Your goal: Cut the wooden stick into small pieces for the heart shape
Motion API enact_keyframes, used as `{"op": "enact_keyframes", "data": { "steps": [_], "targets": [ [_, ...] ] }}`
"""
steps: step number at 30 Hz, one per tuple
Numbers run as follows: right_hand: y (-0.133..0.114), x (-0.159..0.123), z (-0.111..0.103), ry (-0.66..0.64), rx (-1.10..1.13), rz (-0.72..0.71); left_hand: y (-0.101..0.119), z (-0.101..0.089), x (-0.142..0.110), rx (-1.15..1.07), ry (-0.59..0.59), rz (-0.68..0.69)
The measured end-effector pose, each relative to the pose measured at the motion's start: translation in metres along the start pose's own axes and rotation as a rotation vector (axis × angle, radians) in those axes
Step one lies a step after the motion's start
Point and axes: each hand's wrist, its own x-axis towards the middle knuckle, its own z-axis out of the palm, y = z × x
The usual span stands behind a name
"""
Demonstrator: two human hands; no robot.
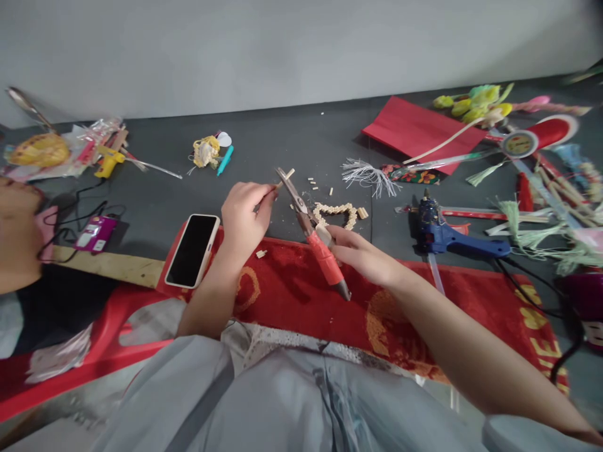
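Observation:
My left hand is closed in a pinch on one end of a thin pale stick. The jaws of a pair of pliers with red-wrapped handles lie across that stick. My right hand is wrapped round the pliers' handles, its fingertips partly hidden behind them. Just beyond the handles, on the dark table, lies a heart-shaped outline built of small pale pieces. Several short cut bits are scattered near the jaws. One small pale cluster rests on the red cloth.
A phone lies left of my left wrist. On the right are a blue glue gun with its cord, red paper, white thread and a ribbon spool. A yellow glue gun and another person's arm are at left.

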Motion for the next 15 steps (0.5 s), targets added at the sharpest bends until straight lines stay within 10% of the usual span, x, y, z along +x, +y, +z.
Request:
{"op": "enact_keyframes", "data": {
  "steps": [15],
  "targets": [
    [0.012,0.004,-0.004,0.144,0.281,-0.035,0.012,-0.001,0.006,-0.963,-0.170,-0.678]
  ]
}}
